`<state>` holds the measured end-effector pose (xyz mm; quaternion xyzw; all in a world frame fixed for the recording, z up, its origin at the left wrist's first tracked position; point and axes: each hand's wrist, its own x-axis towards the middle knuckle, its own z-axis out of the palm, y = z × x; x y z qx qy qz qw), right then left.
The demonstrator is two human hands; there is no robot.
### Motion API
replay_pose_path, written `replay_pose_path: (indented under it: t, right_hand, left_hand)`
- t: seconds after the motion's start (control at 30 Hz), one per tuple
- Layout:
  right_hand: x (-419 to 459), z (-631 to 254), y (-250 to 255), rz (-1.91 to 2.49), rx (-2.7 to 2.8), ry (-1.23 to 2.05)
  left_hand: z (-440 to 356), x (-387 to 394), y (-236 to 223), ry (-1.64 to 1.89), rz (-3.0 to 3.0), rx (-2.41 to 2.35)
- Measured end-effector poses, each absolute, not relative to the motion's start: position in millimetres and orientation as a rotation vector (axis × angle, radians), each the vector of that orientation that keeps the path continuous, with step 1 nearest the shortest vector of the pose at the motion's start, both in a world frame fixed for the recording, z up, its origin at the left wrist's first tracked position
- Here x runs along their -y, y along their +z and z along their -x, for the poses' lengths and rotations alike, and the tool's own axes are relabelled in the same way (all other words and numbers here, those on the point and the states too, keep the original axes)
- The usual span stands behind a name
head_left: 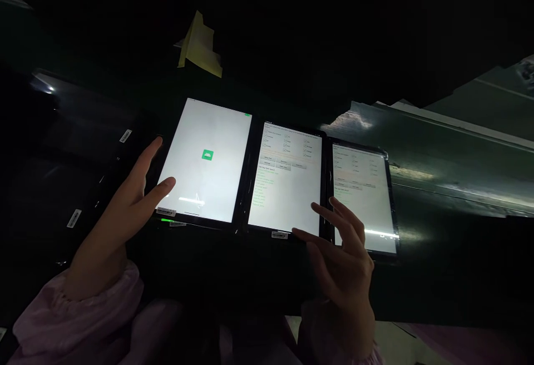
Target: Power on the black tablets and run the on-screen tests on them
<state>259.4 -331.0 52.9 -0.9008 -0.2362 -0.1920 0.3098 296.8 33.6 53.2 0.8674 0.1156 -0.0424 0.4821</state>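
Note:
Three lit tablets lie in a row on a dark surface. My left hand [129,201] grips the left tablet [217,187] by its left edge, thumb over the screen and a fingertip at the side. That screen is white with a green icon in the middle. A thin green-lit strip shows under its lower edge. My right hand [344,259] is open, fingers spread over the lower right of the middle tablet [287,198]; a fingertip is near its bottom edge. The middle tablet and the right tablet [367,209], partly behind my fingers, show checkboxes, buttons and green text lines.
A folded piece of yellow tape or paper [201,47] stands behind the left tablet. On the left are dark, unlit devices with white barcode labels [74,218]. A shiny, reflective strip [450,170] runs along the right.

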Motion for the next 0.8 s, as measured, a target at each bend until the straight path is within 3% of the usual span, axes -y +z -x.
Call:
replay_pose_path:
  t: [0.33, 0.57, 0.8]
  right_hand:
    - [328, -259, 52, 2.38, 0.681, -0.419]
    - [325, -262, 49, 2.43, 0.686, -0.365]
    - [348, -262, 47, 2.505, 0.376, -0.647]
  left_hand:
    - [-296, -28, 62, -0.198, -1.887, -0.395]
    - [-291, -52, 55, -0.354, -1.902, -0.214]
    - [-289, -44, 58, -0.326, -2.287, 0.009]
